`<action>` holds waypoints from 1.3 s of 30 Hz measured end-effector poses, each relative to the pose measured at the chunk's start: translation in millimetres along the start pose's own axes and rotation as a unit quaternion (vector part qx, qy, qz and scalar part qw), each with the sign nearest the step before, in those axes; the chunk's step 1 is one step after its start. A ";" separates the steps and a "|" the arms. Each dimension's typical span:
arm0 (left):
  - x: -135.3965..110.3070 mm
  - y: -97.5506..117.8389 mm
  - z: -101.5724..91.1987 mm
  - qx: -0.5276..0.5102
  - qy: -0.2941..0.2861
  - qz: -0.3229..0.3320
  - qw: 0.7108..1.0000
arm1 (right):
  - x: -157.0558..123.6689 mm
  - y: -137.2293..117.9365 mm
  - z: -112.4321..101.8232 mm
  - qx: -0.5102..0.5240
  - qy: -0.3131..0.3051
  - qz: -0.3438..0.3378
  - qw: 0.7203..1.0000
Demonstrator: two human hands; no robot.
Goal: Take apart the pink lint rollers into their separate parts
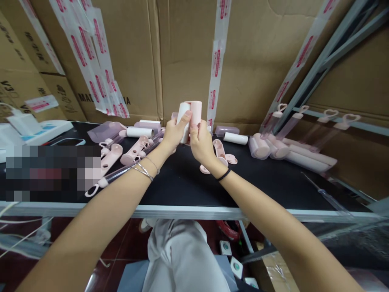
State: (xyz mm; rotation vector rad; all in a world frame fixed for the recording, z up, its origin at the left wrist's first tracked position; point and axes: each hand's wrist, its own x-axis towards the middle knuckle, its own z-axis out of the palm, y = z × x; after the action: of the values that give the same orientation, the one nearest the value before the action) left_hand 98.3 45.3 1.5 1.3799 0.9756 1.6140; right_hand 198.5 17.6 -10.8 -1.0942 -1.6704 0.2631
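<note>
Above the middle of the black work surface, my two hands hold a white tube and a pale pink cylindrical shell side by side, both roughly upright. My left hand (173, 134) is closed around the white tube (182, 114), with its thumb laid across the front. The pink shell (196, 111) is gripped in my right hand (201, 142), thumb and fingers wrapped low on it. The two pieces touch; whether they are joined is hidden by the fingers. Just beyond my right wrist lie small pink parts (220, 151). Pink shells with round holes (135, 150) lie left of my left hand.
White tubes (236, 138) lie along the back of the black table (182, 186). Pink pieces with clear heart-topped parts (259, 147) stand at right, near a screwdriver (326, 194). A white power strip (45, 132) sits at far left. Cardboard (182, 52) walls the back.
</note>
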 end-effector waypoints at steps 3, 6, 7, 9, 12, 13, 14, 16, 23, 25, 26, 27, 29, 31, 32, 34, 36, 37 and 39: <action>0.3 -2.0 -1.8 0.011 -0.019 0.026 0.999 | -1.0 -0.2 -4.0 -0.002 -0.006 0.016 1.000; -3.2 -3.9 0.0 0.028 -0.020 0.045 0.998 | -1.9 0.6 -9.2 -0.016 -0.011 0.031 0.999; -5.0 -3.8 1.1 0.032 -0.023 0.041 0.998 | -2.1 0.5 -10.9 -0.022 -0.005 0.033 0.999; -8.5 -2.8 3.3 0.037 -0.028 0.023 0.999 | -2.1 0.1 -13.5 -0.035 0.015 0.031 0.999; -10.9 -1.9 5.8 0.046 -0.018 0.006 0.999 | -0.7 0.2 -15.0 -0.061 0.019 0.026 0.998; -10.7 -2.2 6.3 0.050 -0.008 0.004 0.999 | 0.3 0.9 -14.5 -0.067 0.014 0.028 0.997; -10.2 -2.6 6.7 0.055 0.002 0.001 0.998 | 1.5 2.1 -13.6 -0.072 0.008 0.032 0.997; -8.5 -3.6 7.0 0.064 0.021 -0.013 0.998 | 4.3 5.2 -10.5 -0.078 -0.001 0.043 0.996; -7.5 -1.0 5.8 0.069 0.030 -0.065 0.995 | 6.8 11.3 -1.8 -0.081 -0.018 0.066 0.994; -7.7 -1.2 5.7 0.071 0.028 -0.077 0.994 | 4.7 10.5 -2.4 -0.082 -0.019 0.076 0.994; -7.6 -1.8 5.6 0.072 0.026 -0.081 0.994 | 3.8 9.8 -2.9 -0.084 -0.020 0.081 0.993; -7.4 -2.6 5.5 0.074 0.023 -0.084 0.993 | 2.9 8.8 -3.4 -0.085 -0.022 0.086 0.992; -6.4 -4.5 4.9 0.081 0.018 -0.078 0.993 | 2.0 5.8 -4.1 -0.089 -0.026 0.099 0.991; -5.3 -5.8 4.0 0.098 0.022 -0.055 0.993 | 1.9 1.8 -4.1 -0.085 -0.029 0.109 0.990; -4.7 -6.1 3.4 0.108 0.027 -0.042 0.993 | 1.9 -0.3 -3.8 -0.080 -0.030 0.112 0.990; -3.7 -6.2 1.8 0.124 0.035 -0.027 0.991 | 1.7 -3.6 -2.9 -0.071 -0.031 0.110 0.991; -3.0 -6.0 0.1 0.135 0.040 -0.023 0.990 | 0.8 -4.9 -2.1 -0.069 -0.032 0.106 0.991; -2.8 -6.0 -0.7 0.139 0.041 -0.021 0.989 | 0.2 -4.7 -1.9 -0.071 -0.032 0.106 0.991; -2.6 -6.1 -1.6 0.140 0.034 -0.022 0.989 | -1.3 -3.3 -1.9 -0.075 -0.033 0.105 0.991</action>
State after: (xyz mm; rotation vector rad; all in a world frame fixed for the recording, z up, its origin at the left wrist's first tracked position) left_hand 97.5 45.3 -5.3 1.4843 1.3035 1.5432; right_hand 198.4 14.2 -8.8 -1.3906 -1.6555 0.3139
